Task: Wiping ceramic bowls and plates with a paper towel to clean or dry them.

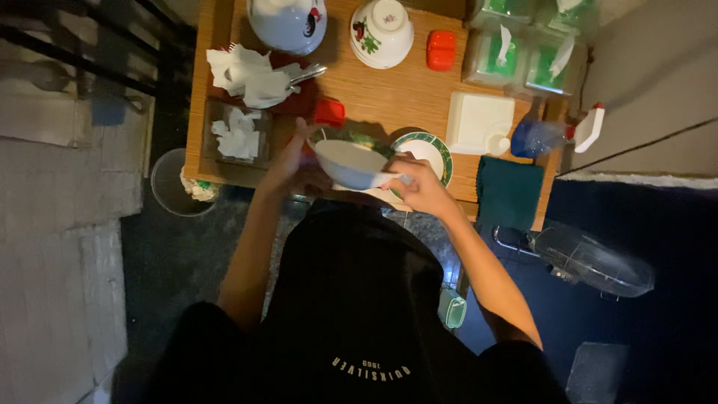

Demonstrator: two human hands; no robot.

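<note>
Table: wooden tabletop, dim light, me looking straight down over my own black shirt; dark floor on both sides.
Left hand: my left hand is cupped against the far side of the pale bowl, fingers closed on its rim.
Right hand: my right hand pinches the near edge of that same bowl, thumb and fingers pressed together on it; I cannot tell whether a cloth or tissue sits under them.
Bowl: lifted and tipped on its side at the table's near edge, right over a green-rimmed plate, inside facing up toward me.
Progress: I'd judge this bowl is mid-handling, not set down yet; the inside looks plain and bare from here.
Already parked: two floral bowls, one upside down and a bigger one, rest at the far end.
Left over: crumpled tissues on a dark tray with cutlery beside them, more tissue in a small tray, two red lids.
Supplies: blue spray bottle on its side, white square box, green cloth, wrapped tissue packs.
Floor: clear bin at the left with scraps in it, fan at the right.
</note>
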